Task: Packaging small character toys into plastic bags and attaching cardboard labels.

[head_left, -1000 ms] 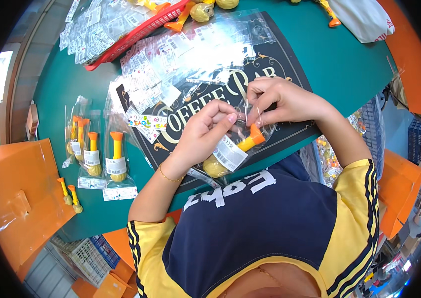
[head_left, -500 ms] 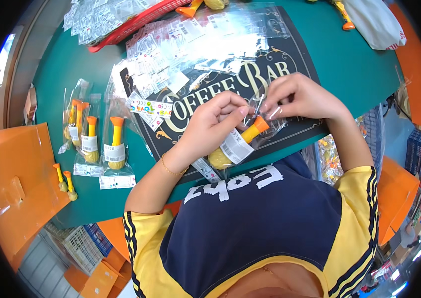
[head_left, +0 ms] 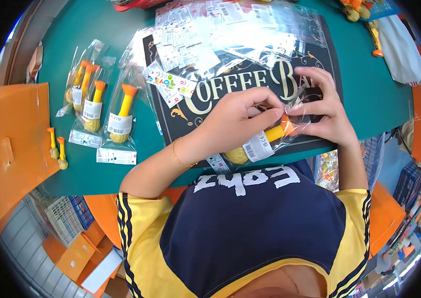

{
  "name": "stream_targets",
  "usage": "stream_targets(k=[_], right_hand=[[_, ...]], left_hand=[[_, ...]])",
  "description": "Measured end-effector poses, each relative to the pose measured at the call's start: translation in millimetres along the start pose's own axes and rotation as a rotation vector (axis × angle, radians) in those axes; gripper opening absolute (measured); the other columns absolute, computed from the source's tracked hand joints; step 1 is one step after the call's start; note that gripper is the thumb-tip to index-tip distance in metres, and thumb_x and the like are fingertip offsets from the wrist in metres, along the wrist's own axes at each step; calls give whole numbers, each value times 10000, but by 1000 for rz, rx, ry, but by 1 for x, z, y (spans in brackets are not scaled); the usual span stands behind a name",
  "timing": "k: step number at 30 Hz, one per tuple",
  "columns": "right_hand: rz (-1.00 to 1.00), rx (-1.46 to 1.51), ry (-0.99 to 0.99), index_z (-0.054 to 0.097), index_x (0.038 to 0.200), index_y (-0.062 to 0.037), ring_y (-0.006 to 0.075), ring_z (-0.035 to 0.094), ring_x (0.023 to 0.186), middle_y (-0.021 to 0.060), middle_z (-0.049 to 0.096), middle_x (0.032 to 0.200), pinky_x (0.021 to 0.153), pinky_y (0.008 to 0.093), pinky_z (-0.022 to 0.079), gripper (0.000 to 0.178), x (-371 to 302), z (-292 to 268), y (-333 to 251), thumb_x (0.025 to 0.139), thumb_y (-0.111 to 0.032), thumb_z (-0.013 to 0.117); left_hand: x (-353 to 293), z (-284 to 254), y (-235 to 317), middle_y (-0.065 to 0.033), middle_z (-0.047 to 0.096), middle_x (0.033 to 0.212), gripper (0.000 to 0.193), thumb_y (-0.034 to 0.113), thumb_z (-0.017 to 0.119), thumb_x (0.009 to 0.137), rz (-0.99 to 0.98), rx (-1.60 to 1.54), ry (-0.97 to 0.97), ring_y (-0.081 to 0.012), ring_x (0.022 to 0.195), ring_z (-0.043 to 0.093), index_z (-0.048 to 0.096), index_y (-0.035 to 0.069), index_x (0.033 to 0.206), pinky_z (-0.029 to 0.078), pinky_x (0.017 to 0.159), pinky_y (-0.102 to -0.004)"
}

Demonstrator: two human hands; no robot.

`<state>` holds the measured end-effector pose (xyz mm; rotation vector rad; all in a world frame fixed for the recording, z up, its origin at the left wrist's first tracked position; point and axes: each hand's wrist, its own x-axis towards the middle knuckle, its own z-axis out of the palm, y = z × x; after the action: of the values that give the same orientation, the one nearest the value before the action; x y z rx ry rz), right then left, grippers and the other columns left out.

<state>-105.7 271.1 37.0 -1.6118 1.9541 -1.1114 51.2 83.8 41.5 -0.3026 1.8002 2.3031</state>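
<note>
A: What are the fingers doing?

B: The left hand [head_left: 242, 119] is pinching the clear bag [head_left: 300, 119] between thumb and forefinger. The right hand [head_left: 327, 110] is holding its fingers spread, forefinger and thumb standing apart by the toy's orange end; whether they're touching it, I can't make out.

A: And the toy itself?

B: The yellow toy [head_left: 274, 134] is lying slantwise inside that bag, at the near edge of the black mat [head_left: 176, 126], its white label [head_left: 259, 146] facing up.

A: What's further out?

B: Clear packets [head_left: 180, 39] are covering much of the mat's far half. Beyond its left edge, bagged toys [head_left: 126, 105] are lying side by side. Two loose toys [head_left: 53, 144] are resting toward the bench's [head_left: 369, 99] left edge, beside an orange panel [head_left: 17, 144]. A white bag [head_left: 399, 52] is lying along the right edge.
</note>
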Motion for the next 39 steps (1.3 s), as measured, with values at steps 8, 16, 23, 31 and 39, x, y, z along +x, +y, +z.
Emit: stream_targets(k=[8,16,23,31,39], right_hand=[[-1,-52,-31,760,877,-193,384,295,1381,122,483,1391,1107,539,179,348,0,8,3,581,-351,851],[92,-80,-89,766,935,-206,267,447,1281,-13,629,1166,1114,570,122,364,-1,11,4,584,-253,851],[105,-79,-78,747,905,-166,243,448,1272,-16,615,1154,1129,570,108,342,-2,13,2,592,-244,861],[360,707,523,581,1122,-3,152,574,1056,89,522,1218,902,286,477,316,-22,13,6,826,-11,692],[505,1059,577,391,1178,-43,158,629,844,105,549,1057,768,261,511,385,-42,56,-32,873,18,616]], left_hand=[[4,1,-14,-55,651,996,129,96,549,959,82,-28,17,-43,822,585,580,1,1041,471,718,-189],[14,-10,-7,-81,676,904,111,112,514,942,-97,64,64,-92,737,626,507,20,1004,492,667,-239],[29,2,6,-39,674,874,229,188,629,932,-88,349,29,-42,716,587,602,-17,1028,485,644,-189],[33,-6,-7,-74,687,994,162,175,527,985,-131,62,52,-124,844,649,554,22,1030,525,748,-253],[26,1,-1,-209,648,1084,137,155,452,1012,-39,-120,87,-249,958,674,444,23,1049,542,855,-336]])
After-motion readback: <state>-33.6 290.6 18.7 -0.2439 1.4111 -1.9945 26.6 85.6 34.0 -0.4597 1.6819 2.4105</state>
